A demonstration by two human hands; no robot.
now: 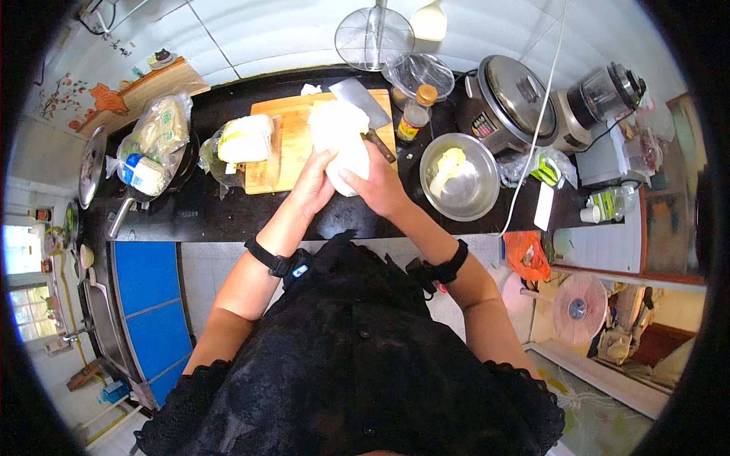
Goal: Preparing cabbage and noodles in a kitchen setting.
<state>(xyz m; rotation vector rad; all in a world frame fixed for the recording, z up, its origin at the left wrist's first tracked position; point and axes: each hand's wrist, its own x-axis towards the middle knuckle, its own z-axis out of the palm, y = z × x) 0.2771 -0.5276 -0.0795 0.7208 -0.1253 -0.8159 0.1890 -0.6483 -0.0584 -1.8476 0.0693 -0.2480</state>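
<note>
Both my left hand and my right hand grip a pale head of napa cabbage, one on each side, over the wooden cutting board. Glare washes out much of its surface. Behind it a cleaver lies on the board, its dark handle close to my right hand. Another piece of cabbage, partly in plastic wrap, rests at the board's left edge. To the right, a steel bowl holds a yellowish cabbage leaf.
A glass bottle with an orange cap stands right of the board, near a plastic-covered bowl. Farther right are an electric cooker and a blender; a white cable hangs there. Bagged noodles lie on a pan at left.
</note>
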